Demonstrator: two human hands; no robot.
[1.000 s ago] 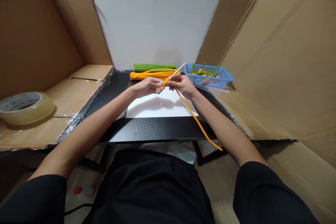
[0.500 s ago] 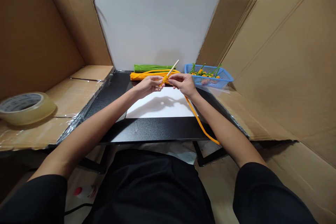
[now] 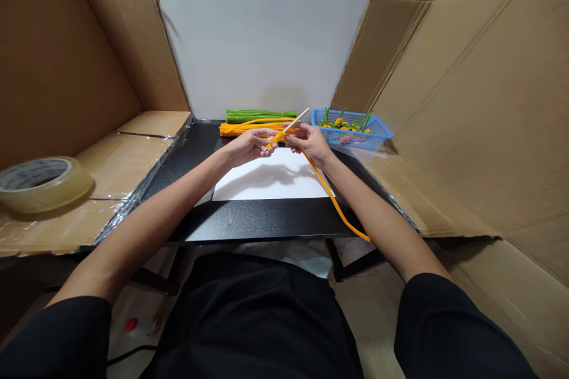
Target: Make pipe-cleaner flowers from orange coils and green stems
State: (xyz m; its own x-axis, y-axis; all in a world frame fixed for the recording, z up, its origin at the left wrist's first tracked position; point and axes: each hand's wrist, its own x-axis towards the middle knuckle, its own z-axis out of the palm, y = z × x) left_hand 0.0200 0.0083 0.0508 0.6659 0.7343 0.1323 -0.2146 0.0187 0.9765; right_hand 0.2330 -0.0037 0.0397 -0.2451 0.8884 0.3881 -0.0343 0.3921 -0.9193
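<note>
Above a white sheet (image 3: 267,180), my left hand (image 3: 252,147) pinches a thin pale stick (image 3: 297,121) whose lower part is wrapped in orange pipe cleaner. The stick leans up and to the right, its bare tip pointing toward the wall. My right hand (image 3: 310,143) is closed at the wrapping, fingers on the orange pipe cleaner (image 3: 331,194). From under that hand the loose length runs down to the right, past the table's front edge beside my forearm. Fingers partly cover the wound part.
Behind my hands lie a bundle of orange pipe cleaners (image 3: 231,129) and a green bundle (image 3: 260,115). A blue basket (image 3: 377,137) at the right holds green and orange pieces. A tape roll (image 3: 57,192) rests on cardboard at the left. Cardboard walls flank the black table (image 3: 249,222).
The stick has tilted further to the right, its tip lower. My right hand has shifted slightly, and more of the loose pipe cleaner shows below it.
</note>
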